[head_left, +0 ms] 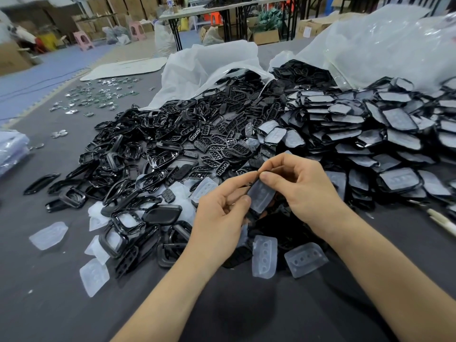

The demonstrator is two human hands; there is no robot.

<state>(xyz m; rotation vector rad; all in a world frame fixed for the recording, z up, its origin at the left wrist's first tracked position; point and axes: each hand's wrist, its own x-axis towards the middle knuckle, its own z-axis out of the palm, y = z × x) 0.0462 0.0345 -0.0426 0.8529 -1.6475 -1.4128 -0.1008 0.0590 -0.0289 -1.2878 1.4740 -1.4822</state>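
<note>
Pinching a translucent button pad [261, 197] between them, the left hand [220, 219] and right hand [304, 191] are holding it just above the grey worktop [246, 307]. Black frames [138, 169] are crowding in at left, stacked covered shells [385, 134] at right, two loose pads [265, 256] are lying near the wrists, and plastic bags [212, 65] are slumping behind.

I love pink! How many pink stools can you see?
2. One pink stool stands on the floor far left; the second pink stool is right of it. Others may be hidden.
</note>
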